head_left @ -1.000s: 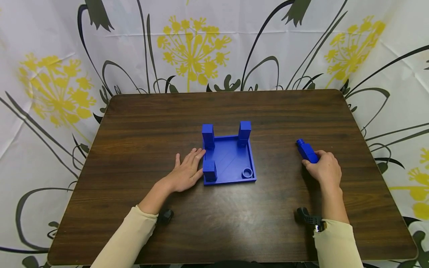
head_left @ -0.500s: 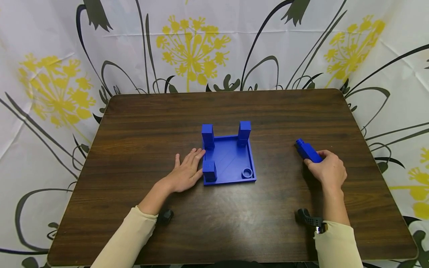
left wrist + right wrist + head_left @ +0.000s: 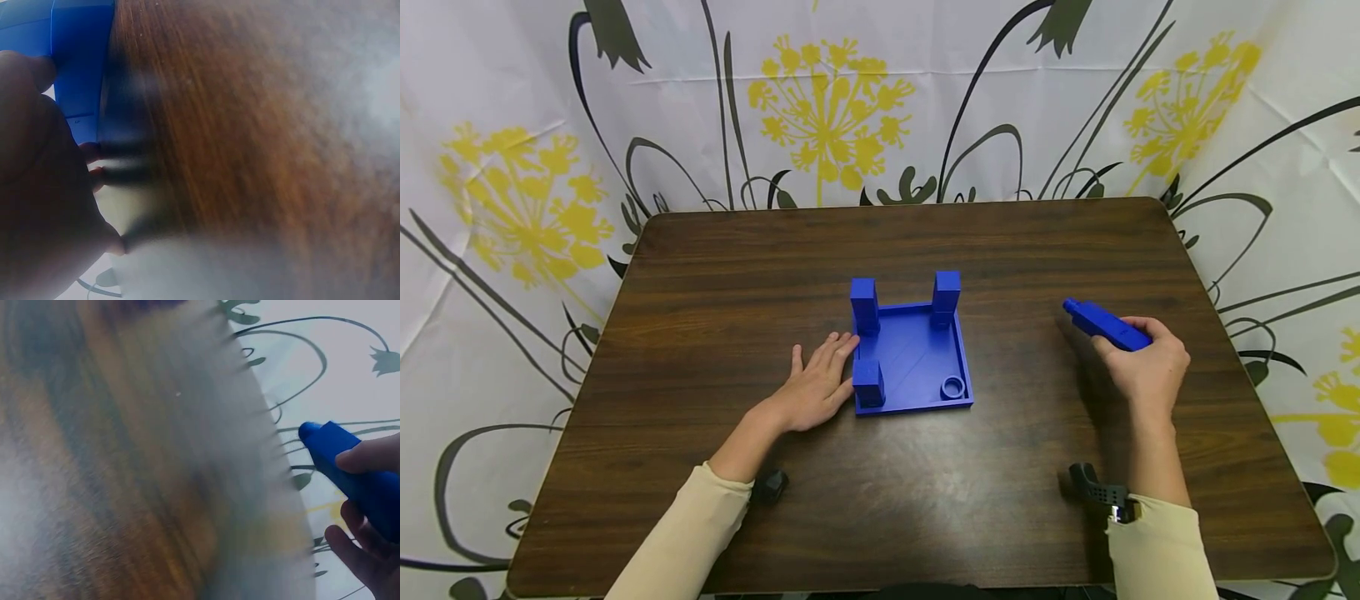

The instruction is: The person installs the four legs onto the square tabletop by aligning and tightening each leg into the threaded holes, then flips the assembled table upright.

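A square blue tray-like base (image 3: 917, 358) with low walls lies mid-table. Blue square posts stand at three of its corners: the far left post (image 3: 865, 304), the far right post (image 3: 947, 296) and the near left post (image 3: 868, 383). At the near right corner sits a round blue socket ring (image 3: 952, 387). My left hand (image 3: 812, 392) lies with fingers spread, fingertips touching the base's left side. My right hand (image 3: 1150, 362) grips a loose blue post (image 3: 1105, 323) above the table, its narrow round end pointing up and left. The right wrist view shows thumb and fingers around this post (image 3: 350, 469).
The dark wood-grain table (image 3: 760, 267) stretches to a white curtain (image 3: 685, 83) with yellow and grey flowers behind it. Black straps (image 3: 1101, 492) sit at the right wrist, and a small black device (image 3: 771, 485) at the left wrist.
My right hand has moved slightly right and away from me, lifting the loose post and turning it flatter. The left hand and the base have stayed put.
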A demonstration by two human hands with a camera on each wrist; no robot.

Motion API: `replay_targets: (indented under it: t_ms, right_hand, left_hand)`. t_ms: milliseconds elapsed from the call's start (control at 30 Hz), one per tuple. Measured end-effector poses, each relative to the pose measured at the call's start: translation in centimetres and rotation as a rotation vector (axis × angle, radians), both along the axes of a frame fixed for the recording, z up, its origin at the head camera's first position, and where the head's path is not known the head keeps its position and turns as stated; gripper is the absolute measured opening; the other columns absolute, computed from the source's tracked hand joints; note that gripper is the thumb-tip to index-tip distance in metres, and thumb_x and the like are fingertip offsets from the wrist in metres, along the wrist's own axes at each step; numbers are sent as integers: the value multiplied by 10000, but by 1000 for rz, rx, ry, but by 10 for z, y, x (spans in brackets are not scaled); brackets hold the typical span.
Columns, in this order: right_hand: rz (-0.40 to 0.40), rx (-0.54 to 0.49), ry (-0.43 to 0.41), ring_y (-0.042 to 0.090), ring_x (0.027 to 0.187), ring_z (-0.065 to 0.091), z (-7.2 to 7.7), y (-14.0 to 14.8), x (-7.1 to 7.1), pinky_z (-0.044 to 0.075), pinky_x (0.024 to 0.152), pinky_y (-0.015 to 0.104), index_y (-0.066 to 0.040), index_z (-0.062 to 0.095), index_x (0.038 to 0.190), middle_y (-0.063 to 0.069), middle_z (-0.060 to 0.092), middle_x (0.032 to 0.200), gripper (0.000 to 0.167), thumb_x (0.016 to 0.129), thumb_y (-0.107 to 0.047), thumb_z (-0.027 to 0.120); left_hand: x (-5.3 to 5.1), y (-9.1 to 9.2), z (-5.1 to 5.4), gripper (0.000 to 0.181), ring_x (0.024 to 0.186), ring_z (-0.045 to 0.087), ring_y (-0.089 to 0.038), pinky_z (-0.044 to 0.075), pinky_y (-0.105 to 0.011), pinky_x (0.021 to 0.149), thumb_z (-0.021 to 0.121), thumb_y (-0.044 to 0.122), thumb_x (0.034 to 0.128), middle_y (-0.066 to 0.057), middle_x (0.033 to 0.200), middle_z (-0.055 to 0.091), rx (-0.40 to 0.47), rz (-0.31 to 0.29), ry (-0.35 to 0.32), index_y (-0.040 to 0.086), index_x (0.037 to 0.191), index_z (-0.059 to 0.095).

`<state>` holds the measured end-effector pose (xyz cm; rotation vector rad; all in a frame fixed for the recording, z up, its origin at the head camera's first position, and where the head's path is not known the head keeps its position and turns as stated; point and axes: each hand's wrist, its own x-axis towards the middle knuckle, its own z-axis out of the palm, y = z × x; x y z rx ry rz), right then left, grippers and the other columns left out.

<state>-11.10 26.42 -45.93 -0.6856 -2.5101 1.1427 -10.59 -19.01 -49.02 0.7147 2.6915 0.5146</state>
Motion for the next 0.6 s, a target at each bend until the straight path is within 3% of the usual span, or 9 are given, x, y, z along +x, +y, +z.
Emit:
replay_targets:
  t_ms: [133,267,433,600]
  right_hand:
    - [-59,-84,119,246,1038,596,6,-3,-1,475,849,341,-88,714,1123,111,674,1142,477,716,-280,869]
    - [-50,-187,213,184,1005,589,14,-5,-2,475,786,248,-103,723,1109,44,662,1096,455,704,-225,891]
    - [67,-268,378,117,902,604,28,-12,1,468,750,212,8,713,1089,-76,661,936,413,715,-77,867]
    - [193,-371,454,141,896,633,30,-14,0,494,755,177,-8,731,1075,-35,695,970,356,733,37,818]
  left_hand:
    - [0,-1,0,636,1496,4,-295,-49,-703,1064,303,401,1069,-129,1635,70,0,1,-3,157,1584,19]
    - [0,-1,1,637,1495,12,-303,-50,-704,1062,296,410,1070,-131,1634,73,3,-2,-1,158,1583,16]
    - [0,-1,0,638,1495,13,-302,-47,-704,1062,284,425,1070,-130,1634,72,3,-3,2,165,1583,10]
    - [0,-1,-1,638,1496,7,-292,-48,-702,1064,269,442,1068,-124,1635,68,2,-2,5,171,1584,8]
